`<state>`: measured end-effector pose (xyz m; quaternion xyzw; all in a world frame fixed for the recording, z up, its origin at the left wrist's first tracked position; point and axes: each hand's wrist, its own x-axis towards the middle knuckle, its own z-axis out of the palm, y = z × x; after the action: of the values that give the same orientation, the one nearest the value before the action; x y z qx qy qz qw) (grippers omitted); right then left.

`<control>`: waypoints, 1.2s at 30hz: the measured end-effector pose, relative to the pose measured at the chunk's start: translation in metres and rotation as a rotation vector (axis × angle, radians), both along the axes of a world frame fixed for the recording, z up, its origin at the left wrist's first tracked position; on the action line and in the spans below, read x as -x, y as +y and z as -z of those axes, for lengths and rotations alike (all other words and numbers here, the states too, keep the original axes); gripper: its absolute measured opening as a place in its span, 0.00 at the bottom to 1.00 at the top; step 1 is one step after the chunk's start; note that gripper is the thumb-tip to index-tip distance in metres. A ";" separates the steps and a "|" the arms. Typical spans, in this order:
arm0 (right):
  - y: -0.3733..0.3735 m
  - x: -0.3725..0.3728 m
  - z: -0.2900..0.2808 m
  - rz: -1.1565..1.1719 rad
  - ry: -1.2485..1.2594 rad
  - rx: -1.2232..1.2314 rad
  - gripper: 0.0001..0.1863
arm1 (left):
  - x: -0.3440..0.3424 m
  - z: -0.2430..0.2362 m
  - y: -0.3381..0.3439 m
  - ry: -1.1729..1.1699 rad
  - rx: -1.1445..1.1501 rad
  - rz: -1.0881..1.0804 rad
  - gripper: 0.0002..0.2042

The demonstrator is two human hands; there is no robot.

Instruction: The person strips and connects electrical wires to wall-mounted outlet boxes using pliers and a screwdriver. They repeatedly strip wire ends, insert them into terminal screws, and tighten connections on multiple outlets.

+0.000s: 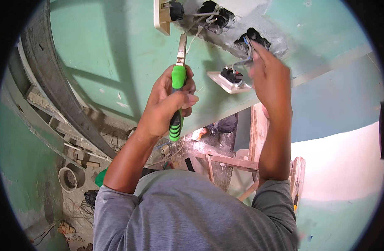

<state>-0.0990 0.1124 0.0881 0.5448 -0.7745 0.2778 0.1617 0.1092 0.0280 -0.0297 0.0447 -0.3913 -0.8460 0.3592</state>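
I'm holding the pliers (178, 77) in my left hand (162, 106), fingers clamping around the green and black handles, and the metal nose is pointing up past those fingers. My right hand (273, 75) is sitting at the wires (247, 52); its index finger is stretching along them, but I can't tell whether finger and thumb are pinching them.

Just below and left of the right fingertips, a white socket plate (229, 85) with a dark back is hanging tilted on those wires. Right above the same fingertips, the wires are coming out of a ragged wall opening (259, 37).

Beyond the left fingers, a pale loose wire (195, 39) is dangling just beside the pliers' tip. Farther above, a second plate (161, 16) is standing out edge-on, near another opening (217, 19).

Well below the fingers, a wooden frame (225, 160) is standing, and a round bucket (68, 180) is resting far to the left.
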 end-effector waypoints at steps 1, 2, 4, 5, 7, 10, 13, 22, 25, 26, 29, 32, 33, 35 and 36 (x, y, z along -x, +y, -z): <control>0.005 0.001 0.002 -0.006 -0.040 0.007 0.15 | -0.001 0.000 -0.002 -0.004 0.002 0.006 0.21; 0.010 0.007 0.007 -0.021 -0.016 0.034 0.15 | -0.001 0.001 -0.003 -0.009 -0.001 0.020 0.21; 0.011 0.015 0.009 -0.032 0.054 0.057 0.16 | -0.003 0.001 -0.004 -0.003 -0.015 0.025 0.21; 0.001 0.018 0.003 -0.026 0.098 0.059 0.16 | -0.005 -0.002 -0.005 0.006 -0.020 0.018 0.21; -0.005 0.021 0.003 -0.037 0.098 0.063 0.16 | -0.006 -0.002 -0.006 0.006 -0.013 0.004 0.22; 0.002 0.019 0.008 -0.032 -0.147 0.034 0.16 | -0.008 -0.001 -0.002 -0.026 0.007 -0.008 0.22; 0.008 0.009 -0.002 -0.016 -0.408 -0.031 0.17 | -0.012 0.000 -0.004 -0.052 0.001 -0.022 0.23; 0.001 0.016 -0.007 -0.109 -0.472 -0.031 0.17 | -0.032 0.010 0.001 -0.076 -0.011 -0.046 0.25; -0.003 0.033 0.002 -0.142 -0.283 0.014 0.17 | -0.031 0.013 0.000 -0.072 -0.011 -0.038 0.26; -0.010 0.032 -0.003 -0.136 -0.241 0.010 0.18 | -0.035 0.013 0.000 -0.071 -0.002 -0.040 0.26; -0.013 0.010 -0.013 -0.091 -0.321 -0.027 0.18 | -0.046 0.018 0.005 -0.081 -0.013 -0.047 0.27; 0.015 -0.004 -0.012 0.019 -0.411 -0.095 0.17 | -0.047 0.024 0.006 -0.099 -0.012 -0.057 0.27; 0.021 -0.003 -0.012 0.064 -0.422 -0.119 0.17 | -0.046 0.024 0.005 -0.098 -0.016 -0.052 0.27; 0.013 0.007 -0.007 -0.024 -0.236 -0.050 0.17 | -0.046 0.024 0.005 -0.099 -0.013 -0.062 0.28; 0.010 0.011 -0.006 -0.061 -0.145 -0.010 0.17 | -0.048 0.024 0.006 -0.100 -0.007 -0.076 0.28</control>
<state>-0.1098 0.1226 0.0941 0.5475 -0.7686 0.3174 0.0936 0.1572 0.0340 -0.0533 0.1030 -0.4038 -0.8299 0.3709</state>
